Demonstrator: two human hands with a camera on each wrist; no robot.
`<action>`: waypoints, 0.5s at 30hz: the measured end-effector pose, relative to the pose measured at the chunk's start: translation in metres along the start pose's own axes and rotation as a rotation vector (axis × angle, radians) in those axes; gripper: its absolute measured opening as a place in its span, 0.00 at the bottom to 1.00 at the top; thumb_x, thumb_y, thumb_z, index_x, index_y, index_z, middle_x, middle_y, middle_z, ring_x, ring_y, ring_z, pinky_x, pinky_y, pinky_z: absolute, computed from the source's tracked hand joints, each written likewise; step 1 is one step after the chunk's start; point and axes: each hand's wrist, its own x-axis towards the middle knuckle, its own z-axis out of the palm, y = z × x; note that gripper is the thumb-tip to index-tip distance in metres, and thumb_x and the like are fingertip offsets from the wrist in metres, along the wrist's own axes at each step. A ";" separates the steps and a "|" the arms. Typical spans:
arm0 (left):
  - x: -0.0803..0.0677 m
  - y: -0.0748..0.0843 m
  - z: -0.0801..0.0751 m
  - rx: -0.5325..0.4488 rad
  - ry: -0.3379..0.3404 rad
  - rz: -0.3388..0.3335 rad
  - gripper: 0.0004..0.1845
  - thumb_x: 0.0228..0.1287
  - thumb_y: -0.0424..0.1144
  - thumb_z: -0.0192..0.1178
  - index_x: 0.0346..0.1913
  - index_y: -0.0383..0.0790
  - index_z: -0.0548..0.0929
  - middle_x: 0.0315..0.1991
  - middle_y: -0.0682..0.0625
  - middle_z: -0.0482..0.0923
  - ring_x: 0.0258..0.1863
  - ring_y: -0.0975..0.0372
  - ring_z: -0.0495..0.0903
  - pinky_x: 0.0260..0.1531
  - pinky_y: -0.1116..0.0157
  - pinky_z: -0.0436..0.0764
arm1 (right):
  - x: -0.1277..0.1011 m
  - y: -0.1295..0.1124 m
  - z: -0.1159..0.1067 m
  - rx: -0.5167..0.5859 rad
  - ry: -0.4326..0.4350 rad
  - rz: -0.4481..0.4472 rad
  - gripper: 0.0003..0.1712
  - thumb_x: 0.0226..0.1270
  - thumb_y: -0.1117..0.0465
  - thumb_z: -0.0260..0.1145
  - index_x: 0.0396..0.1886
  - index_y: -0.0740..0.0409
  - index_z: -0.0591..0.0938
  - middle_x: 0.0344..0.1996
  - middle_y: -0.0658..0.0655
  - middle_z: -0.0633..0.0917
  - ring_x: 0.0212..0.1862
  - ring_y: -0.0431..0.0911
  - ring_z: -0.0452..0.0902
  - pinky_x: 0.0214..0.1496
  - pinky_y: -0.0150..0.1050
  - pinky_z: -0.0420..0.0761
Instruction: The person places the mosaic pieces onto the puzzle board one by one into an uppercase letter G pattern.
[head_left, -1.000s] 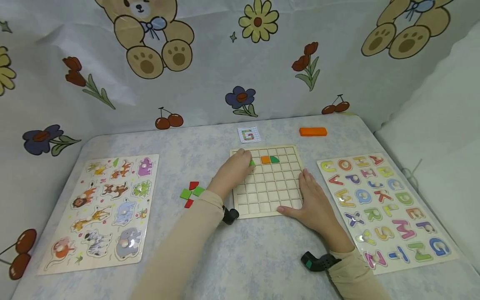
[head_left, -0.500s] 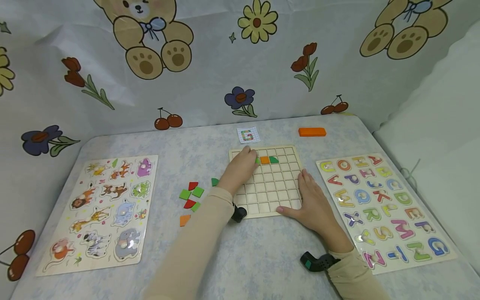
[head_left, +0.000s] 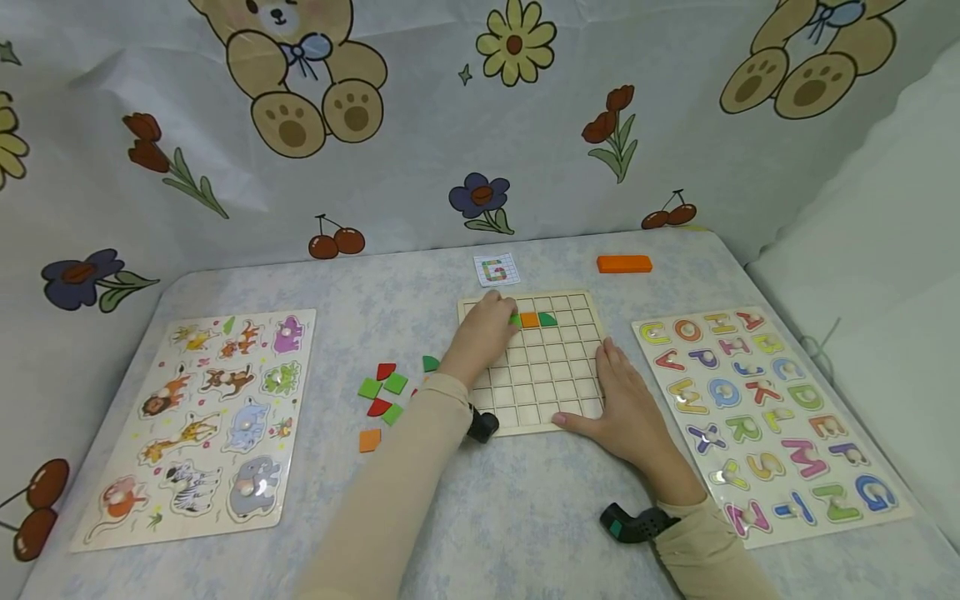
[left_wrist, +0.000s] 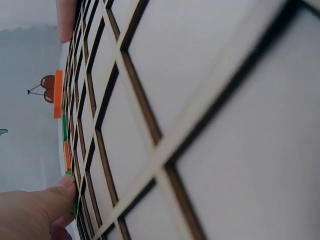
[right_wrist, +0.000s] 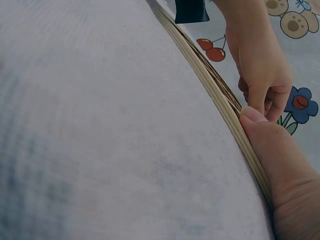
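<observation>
A wooden grid board (head_left: 536, 375) lies mid-table. In its second row sit an orange tile (head_left: 530, 319) and a green quarter-round tile (head_left: 548, 319). My left hand (head_left: 504, 315) reaches over the board's far left part, and its curled fingers pinch a small green tile (head_left: 515, 320) just left of the orange one. In the left wrist view a fingertip (left_wrist: 55, 197) touches that green tile (left_wrist: 74, 205). My right hand (head_left: 603, 392) lies flat on the board's near right corner. Its thumb (right_wrist: 270, 145) presses against the board's front edge (right_wrist: 215, 90).
Loose red, green and orange tiles (head_left: 382, 396) lie left of the board. A pattern card (head_left: 497, 269) and an orange block (head_left: 624, 264) sit behind it. An animal puzzle (head_left: 217, 408) is at the left, an alphabet puzzle (head_left: 765, 408) at the right. Printed cloth walls the table.
My left hand has shifted slightly right, bringing the green tile beside the orange one. Its forearm swung aside, uncovering more loose tiles. The right hand stays put.
</observation>
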 end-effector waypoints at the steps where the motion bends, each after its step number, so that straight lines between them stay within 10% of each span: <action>1: 0.000 0.000 0.000 -0.006 0.001 -0.001 0.16 0.72 0.41 0.59 0.58 0.40 0.79 0.53 0.45 0.74 0.49 0.57 0.79 0.53 0.63 0.80 | 0.000 0.000 0.000 -0.001 0.000 0.000 0.77 0.47 0.23 0.69 0.79 0.67 0.44 0.80 0.65 0.42 0.80 0.63 0.41 0.77 0.61 0.51; 15: 0.002 -0.003 0.002 -0.156 0.016 -0.074 0.17 0.70 0.40 0.61 0.59 0.42 0.81 0.55 0.46 0.74 0.54 0.57 0.77 0.56 0.61 0.78 | 0.001 0.000 0.000 0.004 0.005 0.005 0.77 0.47 0.23 0.69 0.79 0.67 0.43 0.80 0.65 0.43 0.80 0.63 0.41 0.77 0.61 0.51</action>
